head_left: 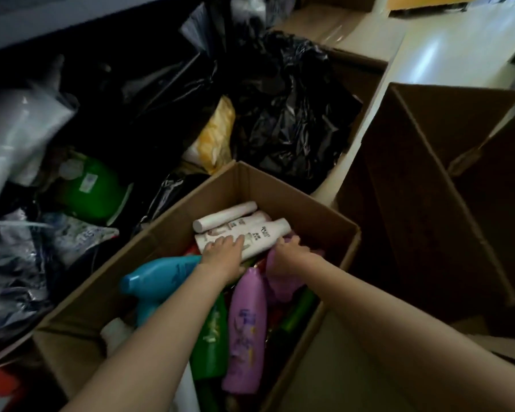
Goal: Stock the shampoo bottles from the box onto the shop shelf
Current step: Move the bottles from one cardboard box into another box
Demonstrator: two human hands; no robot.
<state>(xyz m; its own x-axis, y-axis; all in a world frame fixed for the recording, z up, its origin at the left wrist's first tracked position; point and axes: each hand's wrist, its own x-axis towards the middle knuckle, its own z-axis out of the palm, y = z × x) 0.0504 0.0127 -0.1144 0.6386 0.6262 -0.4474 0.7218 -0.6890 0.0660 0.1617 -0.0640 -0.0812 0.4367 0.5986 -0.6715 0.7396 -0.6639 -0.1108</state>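
Both arms reach into the open brown cardboard box (324, 215), which sits at six o'clock of the view and holds a loose heap of bottles. The left hand (225, 252) lies with fingers spread fairly straight on the white cylindrical shampoo bottle with dark print (259, 234), one of a few white tubes stacked at the box's twelve o'clock end; it presses rather than grips. The right hand (286, 251) curls its fingers over the end of the same white bottle, beside a pale purple plastic bottle (280, 281); whether it grips firmly cannot be told. A second purple bottle with a printed label (246, 331), a dark green bottle (210, 334) and a teal spray bottle (158, 278) lie below. No shelf space for stocking shows clearly. The likely trouble: the white tubes lie unsupported on round, slippery bottles, so lifting one may roll its neighbours deeper into the heap. Black plastic bags (289, 114) crowd the twelve o'clock side, leaving little room to swing a bottle out.
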